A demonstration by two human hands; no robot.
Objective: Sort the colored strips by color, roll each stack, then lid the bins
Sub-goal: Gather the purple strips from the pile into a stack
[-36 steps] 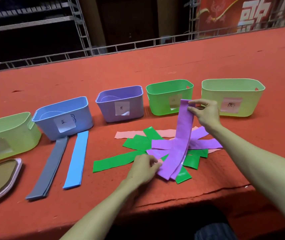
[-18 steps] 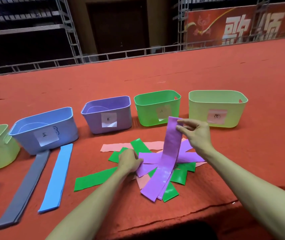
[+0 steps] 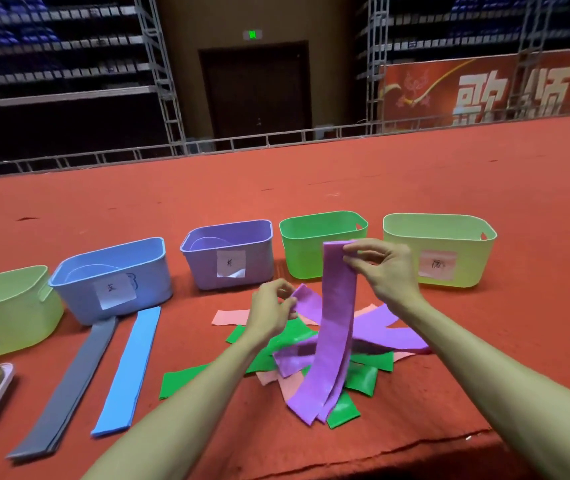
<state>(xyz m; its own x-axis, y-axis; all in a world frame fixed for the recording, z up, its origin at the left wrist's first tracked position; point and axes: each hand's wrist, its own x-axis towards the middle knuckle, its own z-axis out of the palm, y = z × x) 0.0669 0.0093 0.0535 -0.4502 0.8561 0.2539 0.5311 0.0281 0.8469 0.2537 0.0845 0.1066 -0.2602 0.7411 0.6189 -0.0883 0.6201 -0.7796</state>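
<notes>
While the right hand [image 3: 387, 271] pinches the purple strips [image 3: 335, 323] at their top, the left hand [image 3: 269, 311] pinches a loose strip [image 3: 308, 303] (apparently light, floppy; grip ends).

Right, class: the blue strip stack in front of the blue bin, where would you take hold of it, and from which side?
Probably the near end of the blue strip stack, pinched from the person's side. It lies flat, pointing lengthwise toward the person; that end is free on the carpet, apart from the grey stack, while the far end sits close to the blue bin.
</notes>
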